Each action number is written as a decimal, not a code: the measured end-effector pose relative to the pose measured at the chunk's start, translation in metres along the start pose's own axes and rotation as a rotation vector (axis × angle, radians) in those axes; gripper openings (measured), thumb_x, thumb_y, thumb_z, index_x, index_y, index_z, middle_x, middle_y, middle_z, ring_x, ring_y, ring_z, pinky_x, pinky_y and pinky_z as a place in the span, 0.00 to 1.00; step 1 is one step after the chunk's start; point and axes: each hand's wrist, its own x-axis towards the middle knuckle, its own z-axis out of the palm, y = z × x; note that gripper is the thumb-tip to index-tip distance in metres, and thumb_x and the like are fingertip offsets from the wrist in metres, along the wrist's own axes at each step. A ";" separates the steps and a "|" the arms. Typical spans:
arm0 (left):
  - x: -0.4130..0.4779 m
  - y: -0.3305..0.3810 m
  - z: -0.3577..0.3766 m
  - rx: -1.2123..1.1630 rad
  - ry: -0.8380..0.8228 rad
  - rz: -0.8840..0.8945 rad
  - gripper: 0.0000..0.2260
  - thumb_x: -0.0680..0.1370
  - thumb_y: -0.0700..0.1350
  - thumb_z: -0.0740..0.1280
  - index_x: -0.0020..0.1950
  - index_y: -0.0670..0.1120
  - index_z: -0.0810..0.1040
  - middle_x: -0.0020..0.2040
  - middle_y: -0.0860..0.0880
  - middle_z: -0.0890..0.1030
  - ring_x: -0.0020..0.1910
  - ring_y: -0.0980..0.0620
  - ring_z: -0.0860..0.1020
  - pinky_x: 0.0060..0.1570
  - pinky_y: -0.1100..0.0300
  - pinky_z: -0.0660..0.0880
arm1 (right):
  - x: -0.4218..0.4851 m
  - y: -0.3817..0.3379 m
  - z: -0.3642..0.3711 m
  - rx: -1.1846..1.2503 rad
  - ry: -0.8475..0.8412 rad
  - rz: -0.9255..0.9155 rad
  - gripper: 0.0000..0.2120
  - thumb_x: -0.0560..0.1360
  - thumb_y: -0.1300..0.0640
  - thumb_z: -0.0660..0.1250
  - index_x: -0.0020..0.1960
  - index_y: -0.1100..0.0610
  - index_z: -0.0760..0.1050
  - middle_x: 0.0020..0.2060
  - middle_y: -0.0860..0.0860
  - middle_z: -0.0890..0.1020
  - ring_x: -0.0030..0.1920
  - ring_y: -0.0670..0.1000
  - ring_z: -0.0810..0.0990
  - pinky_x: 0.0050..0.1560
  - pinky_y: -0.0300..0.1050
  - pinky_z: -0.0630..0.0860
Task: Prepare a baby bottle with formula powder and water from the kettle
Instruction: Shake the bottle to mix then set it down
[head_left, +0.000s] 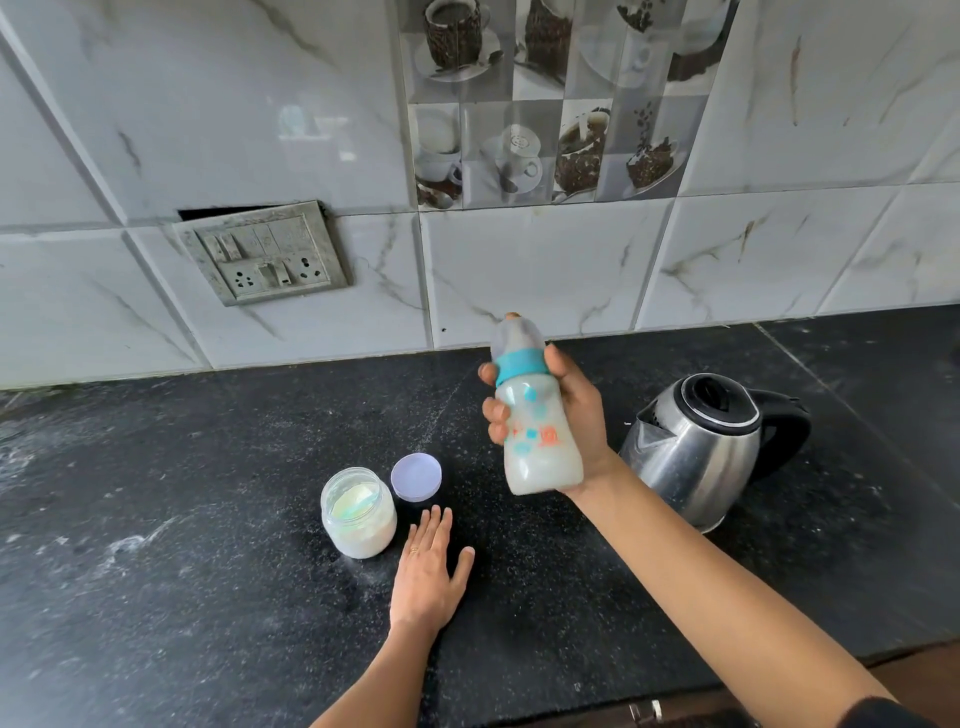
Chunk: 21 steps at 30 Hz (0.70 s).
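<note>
My right hand (574, 415) grips a baby bottle (537, 426) above the black counter (208, 519), upright and slightly tilted. The bottle has a teal collar, a nipple on top and milky white liquid inside; it looks blurred. My left hand (428, 566) rests flat on the counter with straight fingers, holding nothing. Just left of it stands an open glass jar (358, 512) of white formula powder with a scoop inside. The jar's lilac lid (416, 476) lies on the counter behind my left hand. A steel kettle (701, 447) with a black handle stands to the right, lid closed.
A tiled wall rises behind the counter, with a switch and socket plate (265, 254) at the left. White powder dusts the counter around the jar and further left. The counter's front edge (675, 696) runs at the bottom right.
</note>
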 end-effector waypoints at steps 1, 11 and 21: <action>0.000 0.000 0.000 -0.001 0.002 0.001 0.29 0.80 0.58 0.54 0.77 0.47 0.51 0.78 0.51 0.51 0.73 0.61 0.41 0.71 0.64 0.35 | 0.002 -0.003 0.002 0.065 0.020 -0.005 0.22 0.63 0.52 0.77 0.52 0.61 0.78 0.44 0.56 0.79 0.34 0.52 0.79 0.33 0.44 0.79; -0.001 0.000 0.000 0.011 -0.001 0.005 0.29 0.80 0.58 0.53 0.77 0.47 0.51 0.78 0.51 0.51 0.72 0.62 0.40 0.70 0.66 0.34 | 0.006 -0.012 -0.001 0.243 0.071 -0.032 0.24 0.61 0.55 0.79 0.52 0.63 0.75 0.44 0.57 0.78 0.35 0.53 0.80 0.34 0.45 0.80; -0.001 0.000 0.001 0.001 -0.014 -0.004 0.29 0.80 0.58 0.53 0.77 0.47 0.50 0.78 0.51 0.50 0.73 0.61 0.41 0.70 0.65 0.34 | 0.009 -0.011 -0.005 0.333 0.091 0.007 0.29 0.59 0.58 0.80 0.55 0.63 0.71 0.44 0.58 0.78 0.35 0.55 0.81 0.34 0.47 0.81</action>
